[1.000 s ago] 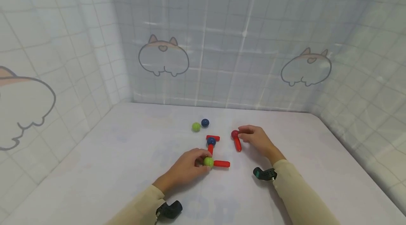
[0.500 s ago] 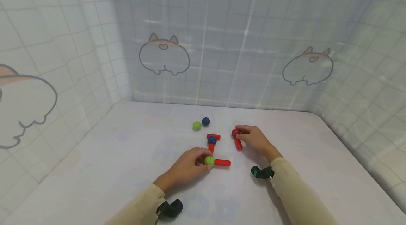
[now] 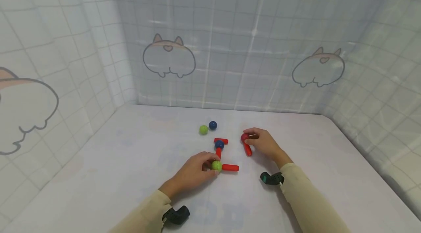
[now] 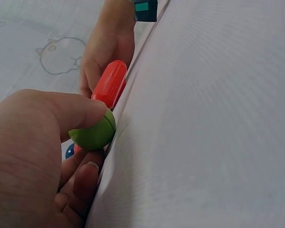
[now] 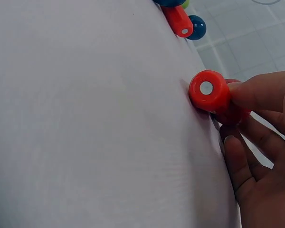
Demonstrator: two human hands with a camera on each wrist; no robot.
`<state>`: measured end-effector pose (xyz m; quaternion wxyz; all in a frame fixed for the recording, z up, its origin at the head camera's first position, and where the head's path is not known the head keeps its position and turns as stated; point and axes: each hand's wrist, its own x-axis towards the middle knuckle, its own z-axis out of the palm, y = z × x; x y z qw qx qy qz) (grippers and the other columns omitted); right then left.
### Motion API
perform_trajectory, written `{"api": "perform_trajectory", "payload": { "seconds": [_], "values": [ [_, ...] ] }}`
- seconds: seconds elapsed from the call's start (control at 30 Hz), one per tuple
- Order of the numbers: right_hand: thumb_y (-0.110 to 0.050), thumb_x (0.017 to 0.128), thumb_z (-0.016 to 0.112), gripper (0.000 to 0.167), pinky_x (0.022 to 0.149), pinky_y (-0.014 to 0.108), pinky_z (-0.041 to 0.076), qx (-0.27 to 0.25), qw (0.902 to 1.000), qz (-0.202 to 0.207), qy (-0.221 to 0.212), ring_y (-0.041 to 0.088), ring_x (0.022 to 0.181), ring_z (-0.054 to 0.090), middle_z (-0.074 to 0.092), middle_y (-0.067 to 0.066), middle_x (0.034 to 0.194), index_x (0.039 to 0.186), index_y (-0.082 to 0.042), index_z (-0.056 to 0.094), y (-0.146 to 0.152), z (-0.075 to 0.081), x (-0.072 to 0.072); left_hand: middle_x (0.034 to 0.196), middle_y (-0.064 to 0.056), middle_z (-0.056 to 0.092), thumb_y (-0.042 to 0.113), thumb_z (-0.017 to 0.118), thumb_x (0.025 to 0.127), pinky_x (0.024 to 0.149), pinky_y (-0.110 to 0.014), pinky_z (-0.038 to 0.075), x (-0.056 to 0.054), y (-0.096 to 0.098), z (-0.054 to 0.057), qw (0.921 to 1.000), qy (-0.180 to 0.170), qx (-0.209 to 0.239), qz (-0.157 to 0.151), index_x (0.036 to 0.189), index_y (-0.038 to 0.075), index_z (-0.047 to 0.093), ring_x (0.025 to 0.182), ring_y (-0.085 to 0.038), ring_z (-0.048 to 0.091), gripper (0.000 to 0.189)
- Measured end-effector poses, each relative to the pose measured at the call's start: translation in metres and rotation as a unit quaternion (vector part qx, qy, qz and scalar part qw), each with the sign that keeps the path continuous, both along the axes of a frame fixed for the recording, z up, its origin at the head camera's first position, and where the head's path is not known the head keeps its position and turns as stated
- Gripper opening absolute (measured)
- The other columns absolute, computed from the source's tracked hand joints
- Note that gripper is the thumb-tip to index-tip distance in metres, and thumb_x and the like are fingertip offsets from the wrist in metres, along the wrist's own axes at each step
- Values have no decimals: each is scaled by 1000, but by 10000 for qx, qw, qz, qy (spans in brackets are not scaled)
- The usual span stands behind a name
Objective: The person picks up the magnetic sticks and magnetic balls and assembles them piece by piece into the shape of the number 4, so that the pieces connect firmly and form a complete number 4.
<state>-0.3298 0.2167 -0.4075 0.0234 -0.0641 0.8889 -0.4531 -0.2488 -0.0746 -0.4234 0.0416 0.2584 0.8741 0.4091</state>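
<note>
Looks like the joining-up step to me, left grip (image 3: 194, 170) pinching the green ball (image 3: 216, 166) at the near corner of the red-stick build (image 3: 218, 153) on the bench (image 3: 108, 174), right grip (image 3: 264, 144) pinching the red ball (image 3: 244, 137) on its lone stick (image 3: 248, 150), so next probably wants careful lining-up.

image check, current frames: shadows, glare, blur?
Head: pale glare streaks on the grey, grid-patterned backdrop; left wrist: soft shadow on the white table beside the left hand; right wrist: shadow by the cylindrical red rod, dim lower-left corner; no obvious motion blur anywhere.
</note>
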Motion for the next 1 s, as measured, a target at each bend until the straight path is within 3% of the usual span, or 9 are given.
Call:
{"api": "perform_trajectory", "payload": {
  "seconds": [0.33,0.6,1.0],
  "values": [
    [-23,95,68,41,98,48,48,-13,9998,-167,79,29,121,54,61,7,128,135,-15,62,2,-1,0,109,15,60,27,74,91,85,-28,51,-1,0,-1,10000,36,-18,-14,123,24,66,97,-8,58,33],
    [-23,95,69,43,92,40,53,-292,9990,-238,245,28,110,61,62,11,125,136,-9,61,2,-1,1,108,15,60,26,74,91,84,-28,51,-1,-1,-2,10000,24,4,-33,123,24,66,97,-8,58,33],
    [-23,95,70,39,90,42,53,-5,9975,-511,484,30,112,57,60,11,121,131,-11,62,-1,-1,3,109,15,59,26,74,91,85,-28,51,1,0,1,10000,-46,-61,57,124,24,66,98,-8,57,34]
  ]
}}
